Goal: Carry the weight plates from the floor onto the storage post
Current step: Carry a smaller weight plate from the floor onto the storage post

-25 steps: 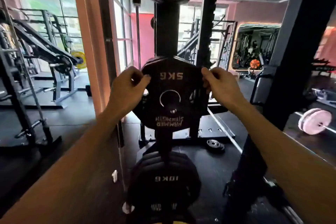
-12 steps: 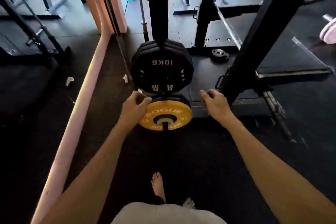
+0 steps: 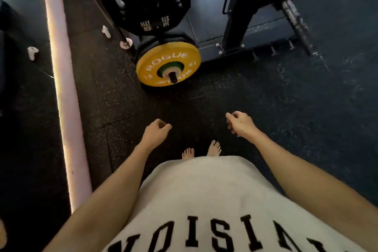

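The yellow Rogue plate (image 3: pixel 168 64) sits on a low storage post (image 3: pixel 173 77) of the rack, below the black 10 kg plate (image 3: pixel 146 0). Both lie ahead of the hands, well apart. Left hand (image 3: pixel 155 132) and right hand (image 3: pixel 240 124) hang loosely curled, holding nothing; the left looks slightly nearer.

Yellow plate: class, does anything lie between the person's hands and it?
Nothing visible does. Only bare floor separates the left hand and right hand from the yellow plate, which sits on its post.
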Demonstrator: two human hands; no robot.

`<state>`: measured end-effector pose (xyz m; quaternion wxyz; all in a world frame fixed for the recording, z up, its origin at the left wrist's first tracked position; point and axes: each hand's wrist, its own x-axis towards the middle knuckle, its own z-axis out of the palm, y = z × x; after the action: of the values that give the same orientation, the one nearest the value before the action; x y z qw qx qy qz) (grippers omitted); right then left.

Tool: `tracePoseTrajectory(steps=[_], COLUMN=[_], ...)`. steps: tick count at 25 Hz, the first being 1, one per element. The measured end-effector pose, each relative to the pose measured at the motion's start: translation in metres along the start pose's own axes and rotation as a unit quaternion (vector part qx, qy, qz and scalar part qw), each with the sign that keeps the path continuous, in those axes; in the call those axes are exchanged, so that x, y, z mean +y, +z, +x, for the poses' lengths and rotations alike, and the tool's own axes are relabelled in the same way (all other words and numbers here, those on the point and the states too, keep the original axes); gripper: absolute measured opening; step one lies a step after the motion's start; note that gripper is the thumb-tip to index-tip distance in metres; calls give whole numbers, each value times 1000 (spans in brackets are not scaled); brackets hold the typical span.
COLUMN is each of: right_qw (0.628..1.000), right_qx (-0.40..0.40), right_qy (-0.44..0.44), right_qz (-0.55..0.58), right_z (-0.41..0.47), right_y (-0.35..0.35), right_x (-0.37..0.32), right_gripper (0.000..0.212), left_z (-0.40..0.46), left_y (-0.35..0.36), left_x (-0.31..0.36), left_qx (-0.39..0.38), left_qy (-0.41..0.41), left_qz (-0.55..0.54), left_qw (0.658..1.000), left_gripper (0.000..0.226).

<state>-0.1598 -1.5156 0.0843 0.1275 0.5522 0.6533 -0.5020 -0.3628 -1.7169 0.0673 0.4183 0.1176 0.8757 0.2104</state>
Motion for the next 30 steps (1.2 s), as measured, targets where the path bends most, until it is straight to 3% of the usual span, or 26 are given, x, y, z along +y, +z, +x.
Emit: tracePoseTrajectory(steps=[6,10,13,16,20,27,30], right_qw=[987,960,929,888,837,793,803], right_qx=[-10,66,115,159,184,206,188], right_qy=[154,221,261,300,346,379,376], right_qz=[36,158,235,311,382,430,422], right_z=[-34,-61,-80,-100,-116,-137,-127], right_y=[39,44,36,31,14,-91,-161], right_x=[88,142,188,241,308,428,457], right_gripper=[27,26,27,30,28,25,26], left_z=[10,22,29,26,14,-48,-68], left_y=[26,53,91,143,229,394,448], left_x=[-32,-10,35,89,159,281,327], left_qx=[-153,-237,-279,-297,-319,-286,-259], left_qy=[16,60,122,168,195,290,344], left_qz=[185,306,402,474,517,533,501], left_qw=[970,920,864,812,770,742,750], left_gripper=[35,39,38,30,24,26,25])
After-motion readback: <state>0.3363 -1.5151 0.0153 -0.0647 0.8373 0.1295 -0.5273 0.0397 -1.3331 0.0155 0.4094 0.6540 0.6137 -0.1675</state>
